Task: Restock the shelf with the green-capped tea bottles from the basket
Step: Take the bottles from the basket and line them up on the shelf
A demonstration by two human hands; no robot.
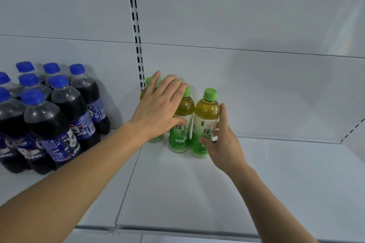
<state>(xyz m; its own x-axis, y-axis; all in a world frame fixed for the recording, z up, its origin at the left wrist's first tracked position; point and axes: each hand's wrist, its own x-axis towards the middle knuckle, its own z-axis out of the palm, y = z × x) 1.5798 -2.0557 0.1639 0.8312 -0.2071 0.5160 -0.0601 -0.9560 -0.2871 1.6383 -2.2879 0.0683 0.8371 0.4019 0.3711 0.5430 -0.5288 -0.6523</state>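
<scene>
Three green-capped tea bottles stand upright in a cluster near the back of the white shelf (pixel 197 193). My left hand (pixel 158 108) lies flat over the left bottle (pixel 151 81) and the middle bottle (pixel 184 109). Its fingers are spread and its thumb rests on the middle bottle's label. The left bottle is mostly hidden behind this hand. My right hand (pixel 225 148) touches the right bottle (pixel 206 111) low on its label, thumb in front, index finger straight up along its right side, fingers loose and apart. The basket is out of view.
A block of several blue-capped cola bottles (pixel 49 116) fills the shelf's left section. A slotted upright (pixel 136 25) runs up the back panel just behind the tea bottles. White shelf surface extends to the right and toward the front edge (pixel 177 230).
</scene>
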